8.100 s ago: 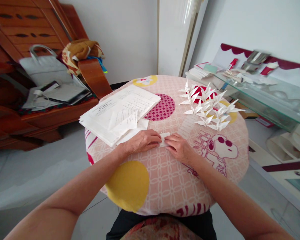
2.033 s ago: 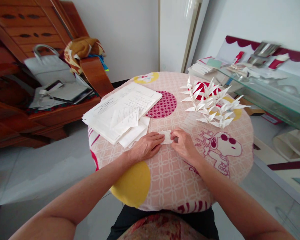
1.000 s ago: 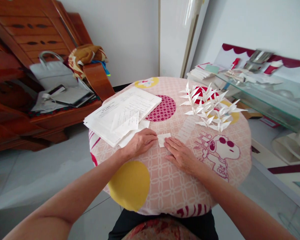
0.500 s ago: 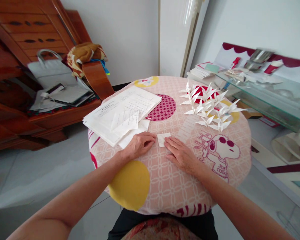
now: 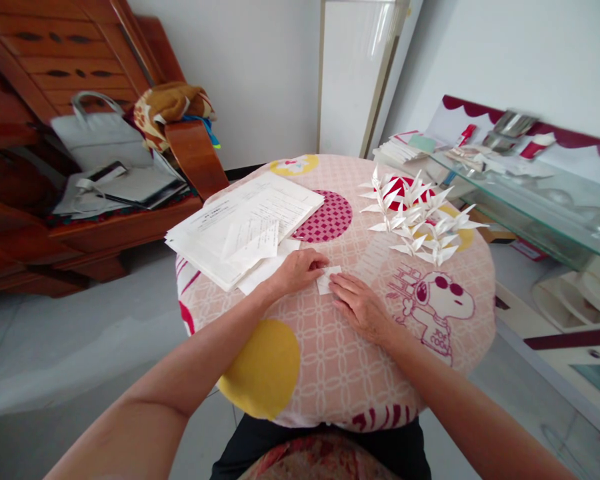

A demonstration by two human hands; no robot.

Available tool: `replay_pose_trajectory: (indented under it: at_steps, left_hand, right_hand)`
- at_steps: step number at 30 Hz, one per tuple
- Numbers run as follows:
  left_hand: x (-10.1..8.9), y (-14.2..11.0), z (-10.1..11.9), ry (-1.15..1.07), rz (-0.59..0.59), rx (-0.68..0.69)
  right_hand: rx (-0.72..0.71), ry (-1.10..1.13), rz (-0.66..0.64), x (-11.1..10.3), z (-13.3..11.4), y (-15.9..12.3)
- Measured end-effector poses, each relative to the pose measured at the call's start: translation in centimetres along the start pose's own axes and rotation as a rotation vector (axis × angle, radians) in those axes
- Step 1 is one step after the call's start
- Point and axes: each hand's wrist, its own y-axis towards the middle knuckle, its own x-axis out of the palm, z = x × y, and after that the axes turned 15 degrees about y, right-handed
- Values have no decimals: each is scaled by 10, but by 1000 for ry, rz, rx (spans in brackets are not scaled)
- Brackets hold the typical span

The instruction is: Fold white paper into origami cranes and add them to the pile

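A small folded piece of white paper (image 5: pixel 327 279) lies on the round table covered with a pink patterned cloth (image 5: pixel 340 373). My left hand (image 5: pixel 300 268) rests with curled fingers on the paper's left edge, pinching it. My right hand (image 5: pixel 360 305) lies flat with fingers stretched out, its fingertips on the paper's right side. Several finished white paper cranes (image 5: pixel 417 220) stand grouped at the far right of the table. A stack of printed white sheets (image 5: pixel 245 223) lies at the table's left.
A wooden bench (image 5: pixel 80 220) at the left holds a grey bag (image 5: pixel 97 137), papers and a bundled cloth (image 5: pixel 173 110). A glass shelf (image 5: pixel 540 200) with cups and papers stands at the right. A white door (image 5: pixel 355 73) is behind the table.
My left hand has moved right onto the paper's edge and its fingers have curled on it. My right hand stays flat on the paper, where two seconds ago it pinched it.
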Motion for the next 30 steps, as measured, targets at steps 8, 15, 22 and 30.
replay_pose_trajectory:
  at_steps: [8, 15, 22, 30]
  left_hand:
    - [5, 9, 9, -476, -114, -214]
    - [4, 0, 15, -904, -199, -374]
    - [1, -4, 18, -767, -155, -243]
    - [23, 12, 14, -619, -55, -281]
  right_hand:
    - [-13, 14, 72, 4, 0, 1]
    - [80, 172, 365, -4, -8, 6]
    - [520, 772, 426, -28, -1, 26]
    - [801, 868, 386, -24, 11, 41]
